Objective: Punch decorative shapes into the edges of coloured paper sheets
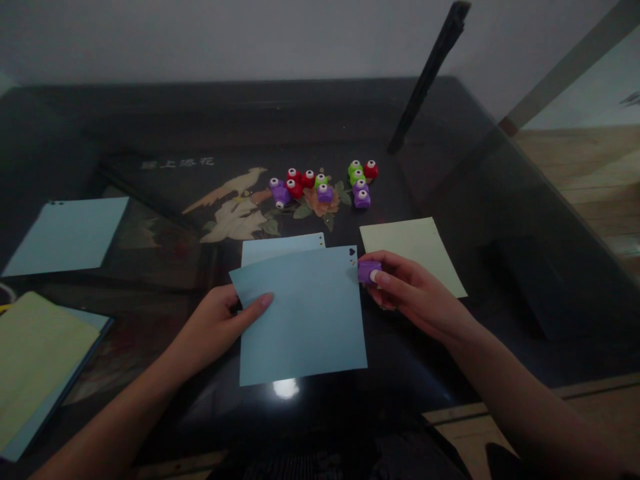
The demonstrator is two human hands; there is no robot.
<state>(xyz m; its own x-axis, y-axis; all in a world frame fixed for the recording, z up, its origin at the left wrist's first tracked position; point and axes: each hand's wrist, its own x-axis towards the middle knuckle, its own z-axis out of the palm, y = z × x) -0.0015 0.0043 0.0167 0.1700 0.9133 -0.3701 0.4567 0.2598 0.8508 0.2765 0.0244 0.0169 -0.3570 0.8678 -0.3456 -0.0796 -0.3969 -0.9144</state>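
My left hand (220,327) grips the left edge of a blue paper sheet (305,320) and holds it just above the dark glass table (150,120). A small heart-shaped hole shows near the sheet's top right corner. At that corner my right hand (410,293) is closed around a small purple paper punch (369,272), touching the paper's edge. A second blue sheet (280,248) lies underneath, with tiny holes along its top edge.
Several small red, green and purple punches (325,183) are clustered at the table's middle. A pale yellow sheet (415,250) lies to the right. Another blue sheet (67,233) and a stack of yellow and blue paper (35,353) lie at the left. A dark rod (430,73) leans at the back.
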